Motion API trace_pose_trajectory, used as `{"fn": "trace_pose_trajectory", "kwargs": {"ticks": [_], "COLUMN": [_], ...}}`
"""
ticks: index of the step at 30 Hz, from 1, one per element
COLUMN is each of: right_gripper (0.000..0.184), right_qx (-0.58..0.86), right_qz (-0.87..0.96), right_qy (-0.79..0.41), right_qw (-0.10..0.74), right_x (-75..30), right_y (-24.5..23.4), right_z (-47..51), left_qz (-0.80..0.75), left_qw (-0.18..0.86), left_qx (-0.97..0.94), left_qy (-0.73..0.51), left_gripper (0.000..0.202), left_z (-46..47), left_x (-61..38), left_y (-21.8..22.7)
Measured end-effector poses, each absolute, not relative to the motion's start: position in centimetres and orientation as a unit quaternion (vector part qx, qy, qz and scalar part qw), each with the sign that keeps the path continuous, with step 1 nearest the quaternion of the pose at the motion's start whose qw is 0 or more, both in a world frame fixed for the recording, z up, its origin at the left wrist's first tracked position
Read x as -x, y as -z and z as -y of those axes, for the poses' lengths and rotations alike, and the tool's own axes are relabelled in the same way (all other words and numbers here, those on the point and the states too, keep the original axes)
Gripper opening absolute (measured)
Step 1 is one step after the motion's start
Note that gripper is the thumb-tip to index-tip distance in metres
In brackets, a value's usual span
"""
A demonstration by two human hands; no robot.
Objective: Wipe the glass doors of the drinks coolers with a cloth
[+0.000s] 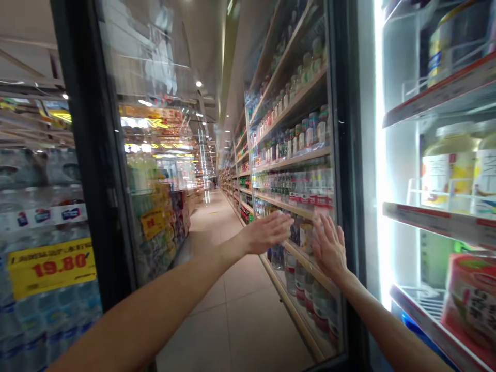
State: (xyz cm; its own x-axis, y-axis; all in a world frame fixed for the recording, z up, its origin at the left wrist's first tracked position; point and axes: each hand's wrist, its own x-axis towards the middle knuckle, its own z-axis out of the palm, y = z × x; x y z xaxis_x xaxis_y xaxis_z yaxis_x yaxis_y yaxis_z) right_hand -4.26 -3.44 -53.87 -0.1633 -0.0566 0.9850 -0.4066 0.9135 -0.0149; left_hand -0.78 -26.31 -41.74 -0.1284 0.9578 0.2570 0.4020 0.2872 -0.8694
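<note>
A dark-framed glass door (346, 155) of a lit drinks cooler stands open before me. My left hand (267, 232) is stretched out flat at the glass, its fingers together and pointing right. Beside it, my right hand (329, 245) is raised with the fingers up and spread, close to the door's frame. Neither hand holds anything. Both seem to be at the glass surface, but I cannot tell whether they press on it. Shelves of bottles and an aisle appear in the glass behind the hands.
On the right, cooler shelves (437, 217) hold pale yellow bottles (445, 165) and a red package (470, 305). Packed water bottles (50, 315) are stacked at left behind a yellow price sign (52, 266). A tiled floor (217, 294) shows in the glass.
</note>
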Motion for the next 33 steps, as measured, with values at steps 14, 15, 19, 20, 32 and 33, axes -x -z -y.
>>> {"fn": "trace_pose_trajectory", "kwargs": {"ticks": [14, 15, 19, 20, 32, 33], "right_gripper": [0.054, 0.054, 0.053, 0.052, 0.051, 0.051], "right_qx": [-0.147, -0.146, -0.145, -0.144, -0.173, -0.171], "right_qz": [0.753, 0.751, 0.732, 0.728, 0.695, 0.694], "right_qy": [-0.149, -0.159, -0.190, -0.198, -0.256, -0.261], "right_qw": [0.624, 0.624, 0.638, 0.641, 0.649, 0.649], "right_x": [5.0, 5.0, 5.3, 5.4, 6.4, 6.4], "right_y": [53.7, 53.6, 53.3, 53.2, 52.2, 52.3], "right_z": [1.4, 1.5, 1.9, 2.0, 3.5, 3.7], "left_qz": [0.689, 0.706, 0.719, 0.707, 0.723, 0.714], "left_qw": [0.512, 0.534, 0.517, 0.488, 0.535, 0.532], "left_qx": [0.445, 0.406, 0.405, 0.443, 0.379, 0.394], "left_qy": [-0.256, -0.228, -0.228, -0.255, -0.217, -0.226], "left_gripper": [0.034, 0.035, 0.037, 0.037, 0.037, 0.036], "left_z": [20.5, 19.9, 19.1, 19.3, 21.1, 21.4], "left_x": [3.4, 3.5, 3.4, 3.2, 2.9, 2.9], "left_y": [41.1, 40.2, 41.8, 43.5, 40.1, 40.2]}}
